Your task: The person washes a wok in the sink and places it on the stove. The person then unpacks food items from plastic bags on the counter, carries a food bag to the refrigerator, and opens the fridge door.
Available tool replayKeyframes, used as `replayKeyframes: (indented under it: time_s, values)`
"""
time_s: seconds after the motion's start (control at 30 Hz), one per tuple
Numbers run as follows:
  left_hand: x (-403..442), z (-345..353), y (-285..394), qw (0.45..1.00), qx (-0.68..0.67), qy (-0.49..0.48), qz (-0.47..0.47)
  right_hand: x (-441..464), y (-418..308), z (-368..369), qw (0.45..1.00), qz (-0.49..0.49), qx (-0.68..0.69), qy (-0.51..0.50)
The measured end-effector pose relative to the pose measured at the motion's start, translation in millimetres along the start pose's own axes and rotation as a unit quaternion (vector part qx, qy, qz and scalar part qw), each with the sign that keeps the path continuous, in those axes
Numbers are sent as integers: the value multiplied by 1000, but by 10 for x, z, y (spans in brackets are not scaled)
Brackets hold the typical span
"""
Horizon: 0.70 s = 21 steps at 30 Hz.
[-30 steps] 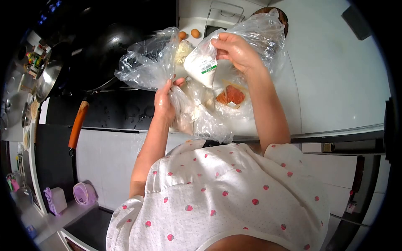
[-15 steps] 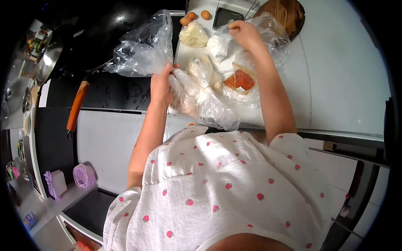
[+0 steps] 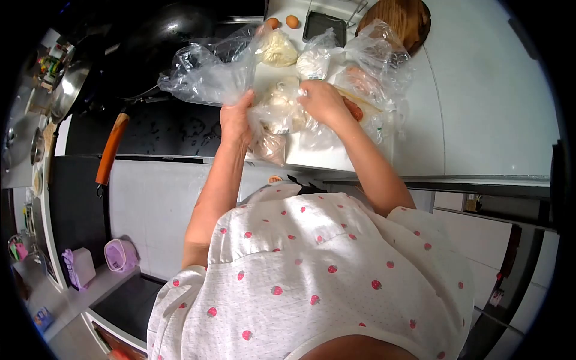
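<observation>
The right hand (image 3: 323, 103) has come down from the white-filled bag (image 3: 313, 63) to pinch the middle bag (image 3: 277, 103), whose loose end has left the counter's edge. Apart from it, the left hand (image 3: 235, 123) grips the large clear bag (image 3: 207, 75). The white-filled bag and smaller yellowish bag (image 3: 278, 50) are already down, near the tray (image 3: 324, 29) and eggs (image 3: 291, 22); two bags remain in hand.

A single view is given, taken from the wearer's head and aimed steeply downward and forward. The shirt front (image 3: 324, 270) is seen closest, across the lower middle; the bench (image 3: 492, 108) is shown farther off, at upper right, within a dark, rounded wide-angle edge.
</observation>
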<state>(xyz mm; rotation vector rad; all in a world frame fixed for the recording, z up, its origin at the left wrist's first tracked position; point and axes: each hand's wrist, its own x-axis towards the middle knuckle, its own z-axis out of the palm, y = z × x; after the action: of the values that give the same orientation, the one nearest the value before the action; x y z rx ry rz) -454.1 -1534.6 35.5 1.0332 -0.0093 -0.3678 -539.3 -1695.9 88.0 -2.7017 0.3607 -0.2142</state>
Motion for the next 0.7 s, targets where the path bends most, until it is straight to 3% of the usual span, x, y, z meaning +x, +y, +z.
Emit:
replayKeyframes:
  time_s: [0.03,0.1,0.13,0.17,0.23,0.3,0.37,0.47,0.6,0.7]
  values:
    - [59,-79,-37,999,-15,1,-41,32,34,-15,1000,-1,-2,3]
    - [116,-172,-59,996,-30,2,-79,84,53,-44,951,90,296,-24]
    - [114,-193,-41,992,-47,8,-114,79,29,-56,895,71,441,-2]
    - [111,-211,-29,987,-64,15,-148,69,5,-80,895,67,440,-2]
    - [72,-189,-4,984,-88,28,-151,34,-45,-141,761,77,643,30]
    - [47,-168,17,981,-111,40,-154,13,-98,-224,744,71,663,45]
    - [42,-146,41,977,-125,15,-170,2,-71,-333,666,40,744,19]
    - [47,-87,41,971,-143,6,-190,37,-72,-559,627,-19,778,31]
    - [77,-49,-83,961,-163,-99,-198,121,-117,-749,610,-67,790,17]
    - [173,-100,-213,945,-197,-145,-216,109,-370,-832,605,-13,796,24]
